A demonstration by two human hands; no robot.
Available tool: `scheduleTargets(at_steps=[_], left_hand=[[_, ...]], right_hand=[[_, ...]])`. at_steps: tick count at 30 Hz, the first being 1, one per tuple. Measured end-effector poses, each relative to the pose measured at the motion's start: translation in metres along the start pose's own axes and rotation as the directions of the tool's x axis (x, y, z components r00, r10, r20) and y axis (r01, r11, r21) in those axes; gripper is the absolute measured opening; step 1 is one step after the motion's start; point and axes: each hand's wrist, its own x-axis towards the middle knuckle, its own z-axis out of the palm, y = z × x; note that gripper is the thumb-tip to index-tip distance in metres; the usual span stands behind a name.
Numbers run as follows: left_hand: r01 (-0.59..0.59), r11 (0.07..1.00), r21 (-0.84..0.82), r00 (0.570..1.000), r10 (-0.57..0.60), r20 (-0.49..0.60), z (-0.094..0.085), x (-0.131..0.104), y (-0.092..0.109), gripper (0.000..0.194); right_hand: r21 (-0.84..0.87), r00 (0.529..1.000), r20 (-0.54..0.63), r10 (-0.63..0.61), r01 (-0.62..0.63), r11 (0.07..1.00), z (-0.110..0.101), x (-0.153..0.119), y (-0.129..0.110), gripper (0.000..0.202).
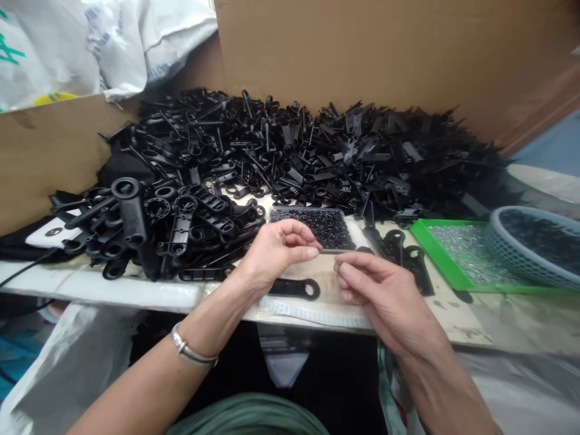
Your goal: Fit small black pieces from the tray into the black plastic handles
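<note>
My left hand (286, 246) is pinched closed above the front of a clear tray (312, 211) of small black pieces; what its fingertips hold is too small to name. To its right, my right hand (374, 281) also pinches, with a tiny dark thing at thumb and forefinger that I cannot make out. The two hands are apart. Below and between them a flat black arm-shaped part (294, 288) with a ring end lies near the table's front edge, its left portion behind my left wrist. More black parts (408, 260) lie right of my right hand.
A large heap of black plastic parts (290, 139) covers the table's back, and a pile of ringed parts (181, 223) stands at left. At right are a green tray (453, 275) of small shiny pieces and a grey-blue basket (512, 260). Cardboard (385, 54) walls the back.
</note>
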Motion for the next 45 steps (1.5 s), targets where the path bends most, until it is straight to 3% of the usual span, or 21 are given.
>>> scheduleTargets(at_steps=[5,8,10,12,14,16,18,23,25,29,33,37,40,42,45], left_hand=[[-0.002,0.999,0.036,1.000,0.002,-0.018,0.005,-0.007,-0.001,0.023],[-0.083,0.987,0.135,0.996,0.085,-0.008,0.008,-0.011,-0.002,0.015],[-0.172,0.942,0.287,0.984,0.180,-0.001,0.011,-0.013,-0.002,0.009],[-0.266,0.826,0.497,0.953,0.302,0.009,0.014,-0.016,-0.004,0.006],[-0.344,0.651,0.676,0.907,0.417,0.060,0.018,-0.019,-0.007,0.010],[-0.400,0.507,0.764,0.867,0.479,0.136,0.020,-0.022,-0.010,0.012],[-0.429,0.459,0.778,0.854,0.487,0.184,0.021,-0.023,-0.013,0.012],[-0.366,0.599,0.712,0.900,0.422,0.107,0.016,-0.023,-0.013,0.011],[-0.353,0.603,0.715,0.904,0.418,0.094,0.013,-0.022,-0.011,0.008],[-0.476,0.455,0.752,0.857,0.433,0.279,0.007,-0.020,-0.010,0.012],[-0.534,0.372,0.759,0.822,0.441,0.361,0.005,-0.020,-0.014,0.016],[-0.541,0.415,0.732,0.805,0.508,0.306,0.002,-0.024,-0.017,0.017],[-0.458,0.556,0.694,0.860,0.474,0.188,-0.002,-0.029,-0.015,0.014],[-0.356,0.683,0.638,0.912,0.403,0.078,-0.004,-0.033,-0.013,0.011],[-0.241,0.819,0.520,0.955,0.295,-0.022,-0.006,-0.038,-0.011,0.009]], right_hand=[[0.069,1.000,0.005,0.030,-0.030,0.997,0.004,0.002,0.001,0.021],[0.153,0.995,0.043,0.091,-0.096,0.983,0.005,0.002,0.004,0.021],[0.212,0.990,0.050,0.129,-0.137,0.968,0.006,0.002,0.007,0.022],[0.250,0.988,0.034,0.152,-0.156,0.956,0.008,0.002,0.009,0.023],[0.265,0.988,0.013,0.155,-0.153,0.952,0.011,0.002,0.012,0.025],[0.276,0.989,0.004,0.145,-0.140,0.951,0.014,0.003,0.015,0.026],[0.277,0.991,0.005,0.133,-0.129,0.952,0.016,0.003,0.017,0.026],[0.198,0.994,-0.051,0.101,-0.089,0.976,0.013,0.001,0.018,0.023],[0.164,0.993,-0.016,0.115,-0.111,0.980,0.010,0.001,0.016,0.019],[0.099,0.978,0.104,0.183,-0.193,0.976,0.009,0.002,0.014,0.024],[0.109,0.976,0.093,0.196,-0.206,0.973,0.012,0.003,0.015,0.025],[0.134,0.974,0.122,0.189,-0.205,0.970,0.015,0.001,0.012,0.025],[0.180,0.976,0.089,0.197,-0.210,0.961,0.012,-0.003,0.007,0.017],[0.197,0.972,0.057,0.229,-0.236,0.952,0.007,-0.005,0.006,0.019],[0.181,0.965,0.036,0.261,-0.264,0.948,0.000,-0.006,0.008,0.022]])
